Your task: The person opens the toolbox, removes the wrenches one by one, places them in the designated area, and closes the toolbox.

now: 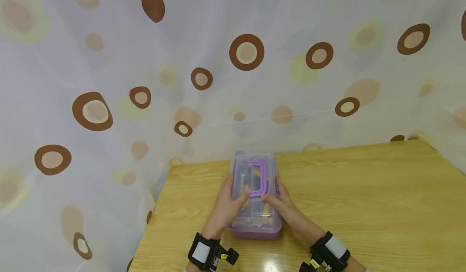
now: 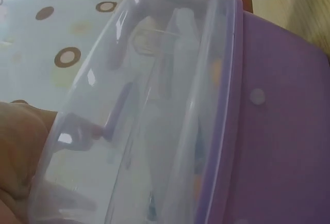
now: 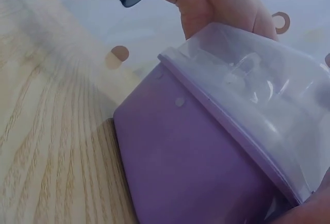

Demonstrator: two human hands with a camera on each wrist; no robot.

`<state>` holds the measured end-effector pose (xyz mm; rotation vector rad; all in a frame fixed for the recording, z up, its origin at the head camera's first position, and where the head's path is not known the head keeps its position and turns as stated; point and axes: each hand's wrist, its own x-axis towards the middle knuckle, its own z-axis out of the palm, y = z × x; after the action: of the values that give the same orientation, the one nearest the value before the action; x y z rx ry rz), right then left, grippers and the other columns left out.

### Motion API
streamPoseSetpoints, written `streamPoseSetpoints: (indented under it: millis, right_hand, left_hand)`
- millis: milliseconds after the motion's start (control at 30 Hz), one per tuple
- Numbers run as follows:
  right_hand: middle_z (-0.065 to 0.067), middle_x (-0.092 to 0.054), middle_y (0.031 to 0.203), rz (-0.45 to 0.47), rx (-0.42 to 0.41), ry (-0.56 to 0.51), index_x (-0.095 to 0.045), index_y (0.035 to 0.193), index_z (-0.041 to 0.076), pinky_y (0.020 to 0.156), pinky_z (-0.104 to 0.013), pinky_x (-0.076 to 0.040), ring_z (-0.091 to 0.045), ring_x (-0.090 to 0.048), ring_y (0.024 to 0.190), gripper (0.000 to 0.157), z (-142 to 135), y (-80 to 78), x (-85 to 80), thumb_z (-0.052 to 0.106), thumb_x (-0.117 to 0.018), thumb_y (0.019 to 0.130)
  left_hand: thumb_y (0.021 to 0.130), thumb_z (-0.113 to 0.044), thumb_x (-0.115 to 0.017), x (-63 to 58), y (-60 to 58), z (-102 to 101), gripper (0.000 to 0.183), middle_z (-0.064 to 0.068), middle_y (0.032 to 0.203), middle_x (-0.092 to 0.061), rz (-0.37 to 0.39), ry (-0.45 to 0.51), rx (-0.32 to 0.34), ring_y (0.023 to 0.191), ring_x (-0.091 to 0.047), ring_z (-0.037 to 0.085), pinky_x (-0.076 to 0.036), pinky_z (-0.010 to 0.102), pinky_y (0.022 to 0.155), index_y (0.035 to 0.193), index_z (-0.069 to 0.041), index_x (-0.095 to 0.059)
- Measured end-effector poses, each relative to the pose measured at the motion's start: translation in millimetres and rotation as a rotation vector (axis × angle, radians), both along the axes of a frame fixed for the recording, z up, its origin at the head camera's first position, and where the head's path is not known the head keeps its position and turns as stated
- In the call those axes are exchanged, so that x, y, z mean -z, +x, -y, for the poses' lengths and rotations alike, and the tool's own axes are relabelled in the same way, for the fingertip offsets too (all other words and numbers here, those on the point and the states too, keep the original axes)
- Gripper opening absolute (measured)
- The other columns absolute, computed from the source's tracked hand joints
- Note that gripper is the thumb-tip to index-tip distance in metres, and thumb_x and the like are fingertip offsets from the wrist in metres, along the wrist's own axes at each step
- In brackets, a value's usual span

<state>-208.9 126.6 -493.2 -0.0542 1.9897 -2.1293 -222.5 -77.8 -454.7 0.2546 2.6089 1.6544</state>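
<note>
A purple storage box (image 1: 255,235) with a clear lid (image 1: 238,219) lies lengthwise on the table, its short end toward me. A purple handle (image 1: 263,179) is folded flat on the lid. My left hand (image 1: 226,204) grips the box's left side, thumb over the lid near the handle. From the right side my right hand (image 1: 291,213) holds it the same way, thumb by the handle's near end. Through the lid, pale and orange items (image 1: 267,209) show blurred inside. The lid sits down on the purple base (image 3: 191,146) in the right wrist view.
The wood-grain table (image 1: 364,195) stretches out to the right of the box. Behind and left of it hangs a white curtain (image 1: 218,98) with brown ring patterns. Black camera straps (image 1: 329,249) are on both wrists.
</note>
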Motion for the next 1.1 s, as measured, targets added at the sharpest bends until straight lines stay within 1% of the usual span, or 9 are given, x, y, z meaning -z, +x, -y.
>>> streamPoseSetpoints:
  millis: [133, 300, 467, 533, 633, 733, 867, 967, 1100]
  right_hand:
    - [-0.023, 0.016, 0.173, -0.005, -0.009, 0.025, 0.010, 0.168, 0.014, 0.123, -0.069, 0.005, -0.048, 0.013, 0.158, 0.102, 1.6, 1.3, -1.1, 0.038, -0.063, 0.100]
    - [-0.025, 0.009, 0.173, -0.033, 0.006, 0.078, 0.004, 0.169, 0.011, 0.124, -0.069, -0.002, -0.050, 0.005, 0.158, 0.101, -1.3, 1.8, -1.1, 0.040, -0.064, 0.100]
    - [-0.025, 0.008, 0.173, -0.017, -0.023, 0.133, 0.004, 0.169, 0.013, 0.124, -0.067, -0.005, -0.049, 0.003, 0.159, 0.104, -6.2, 0.1, -3.7, 0.046, -0.065, 0.099]
    - [-0.028, 0.006, 0.172, -0.036, -0.033, 0.155, 0.005, 0.168, 0.010, 0.124, -0.067, -0.010, -0.051, -0.002, 0.158, 0.106, -8.4, -2.8, -3.9, 0.045, -0.066, 0.099]
    - [-0.032, 0.004, 0.171, -0.073, -0.047, 0.156, 0.005, 0.167, 0.005, 0.123, -0.066, -0.017, -0.054, -0.009, 0.156, 0.104, -11.3, -5.4, -4.2, 0.039, -0.066, 0.100]
    - [-0.032, -0.002, 0.170, -0.089, -0.050, 0.177, 0.004, 0.167, 0.004, 0.122, -0.067, -0.022, -0.054, -0.015, 0.155, 0.098, -13.7, -7.9, -5.4, 0.042, -0.060, 0.103]
    - [-0.032, -0.017, 0.167, -0.067, -0.032, 0.210, -0.005, 0.167, 0.005, 0.122, -0.065, -0.027, -0.051, -0.027, 0.152, 0.084, -17.1, -12.5, -7.8, 0.050, -0.046, 0.109]
    - [-0.032, -0.028, 0.162, -0.029, -0.018, 0.183, -0.010, 0.166, 0.003, 0.121, -0.062, -0.031, -0.049, -0.038, 0.147, 0.077, -21.2, -17.5, -6.1, 0.049, -0.040, 0.112]
    - [-0.029, -0.043, 0.153, 0.005, 0.013, 0.149, -0.022, 0.162, -0.001, 0.116, -0.054, -0.041, -0.042, -0.052, 0.136, 0.070, -27.5, -24.9, 0.6, 0.042, -0.043, 0.112]
  left_hand:
    - [0.100, -0.038, -0.069, 2.2, 5.2, 2.8, 0.077, 0.030, 0.169, -0.018, -0.047, -0.100, -0.045, 0.152, -0.023, 0.057, -0.023, 0.076, 0.116, 0.162, -0.007, -0.037]
    - [0.100, -0.039, -0.069, -1.1, 6.3, 1.6, 0.069, 0.032, 0.167, -0.025, -0.155, -0.208, -0.049, 0.149, -0.028, 0.058, -0.028, 0.077, 0.114, 0.155, -0.002, -0.049]
    - [0.099, -0.030, -0.070, -7.5, 12.6, -3.7, 0.050, 0.030, 0.156, -0.046, -0.338, -0.339, -0.067, 0.141, -0.044, 0.056, -0.037, 0.073, 0.111, 0.140, -0.002, -0.066]
    - [0.096, -0.028, -0.074, -9.3, 15.9, -6.2, 0.047, 0.028, 0.151, -0.053, -0.407, -0.377, -0.046, 0.138, -0.047, 0.058, -0.038, 0.073, 0.110, 0.136, -0.003, -0.069]
    - [0.092, -0.034, -0.079, -9.9, 18.5, -9.2, 0.055, 0.024, 0.147, -0.059, -0.463, -0.414, 0.018, 0.138, -0.046, 0.059, -0.033, 0.073, 0.114, 0.136, -0.004, -0.069]
    - [0.087, -0.045, -0.083, -10.2, 18.3, -10.6, 0.068, 0.019, 0.149, -0.059, -0.458, -0.413, 0.064, 0.144, -0.042, 0.055, -0.029, 0.071, 0.118, 0.140, -0.007, -0.067]
    - [0.085, -0.059, -0.080, -10.2, 17.4, -11.2, 0.077, 0.011, 0.152, -0.058, -0.453, -0.459, 0.085, 0.149, -0.040, 0.045, -0.034, 0.068, 0.117, 0.143, -0.010, -0.066]
    - [0.084, -0.070, -0.074, -9.5, 19.3, -13.2, 0.084, 0.008, 0.154, -0.057, -0.464, -0.549, 0.109, 0.150, -0.040, 0.043, -0.036, 0.073, 0.113, 0.145, -0.013, -0.064]
    - [0.082, -0.083, -0.065, -9.5, 25.8, -17.4, 0.095, 0.006, 0.159, -0.052, -0.469, -0.687, 0.117, 0.152, -0.036, 0.043, -0.034, 0.077, 0.110, 0.154, -0.020, -0.056]
